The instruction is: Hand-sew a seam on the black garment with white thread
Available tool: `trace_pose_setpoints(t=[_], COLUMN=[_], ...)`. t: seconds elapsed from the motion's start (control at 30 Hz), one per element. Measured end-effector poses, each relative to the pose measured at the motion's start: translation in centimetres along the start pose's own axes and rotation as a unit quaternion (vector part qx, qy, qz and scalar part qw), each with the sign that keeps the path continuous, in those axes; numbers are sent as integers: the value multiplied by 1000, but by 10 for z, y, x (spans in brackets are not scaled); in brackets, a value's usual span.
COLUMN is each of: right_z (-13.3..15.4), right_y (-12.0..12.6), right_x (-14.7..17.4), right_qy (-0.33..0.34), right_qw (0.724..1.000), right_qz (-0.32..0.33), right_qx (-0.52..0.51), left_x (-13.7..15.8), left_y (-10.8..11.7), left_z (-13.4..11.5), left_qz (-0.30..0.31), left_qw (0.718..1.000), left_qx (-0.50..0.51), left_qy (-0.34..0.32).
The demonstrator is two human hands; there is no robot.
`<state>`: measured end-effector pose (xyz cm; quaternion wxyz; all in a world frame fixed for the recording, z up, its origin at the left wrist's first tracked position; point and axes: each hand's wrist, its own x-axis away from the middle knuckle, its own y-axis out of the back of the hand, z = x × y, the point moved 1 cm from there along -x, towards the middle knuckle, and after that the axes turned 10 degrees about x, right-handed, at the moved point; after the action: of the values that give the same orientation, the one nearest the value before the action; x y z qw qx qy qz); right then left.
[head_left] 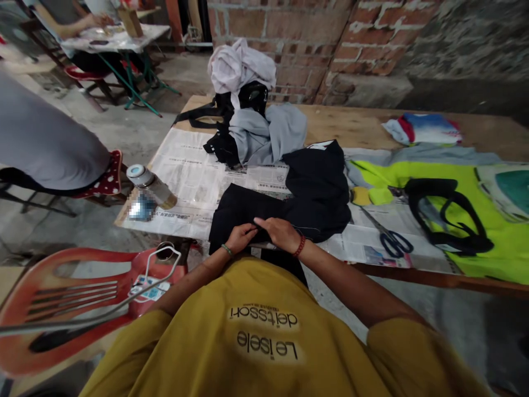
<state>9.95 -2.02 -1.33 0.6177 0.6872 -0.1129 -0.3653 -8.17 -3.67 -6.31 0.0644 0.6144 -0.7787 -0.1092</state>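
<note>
Black cloth lies left of the scissors — spread out, edge work seemingly unfinished. The left hand pinches its near edge; the right hand curls its fingers there, grip unclear.

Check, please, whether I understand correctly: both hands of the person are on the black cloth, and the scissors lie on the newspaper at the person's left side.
Not quite: the side is wrong. The head view shows the scissors on the newspaper at the person's right. The left hand and right hand are indeed on the black cloth.
</note>
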Motion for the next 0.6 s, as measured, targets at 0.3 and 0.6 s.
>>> trace_pose_setpoints(t=[0.3, 0.6], right_z=[-6, -3], right_y=[9, -1], right_x=[-3, -14], right_qy=[43, 112], right_qw=[996, 989], right_qz=[58, 8], right_qx=[50, 94], left_x=[0, 0], left_y=[0, 0], left_z=[3, 2], left_qz=[-3, -1], left_qw=[1000, 1000], left_qx=[-9, -6], left_qy=[-12, -18])
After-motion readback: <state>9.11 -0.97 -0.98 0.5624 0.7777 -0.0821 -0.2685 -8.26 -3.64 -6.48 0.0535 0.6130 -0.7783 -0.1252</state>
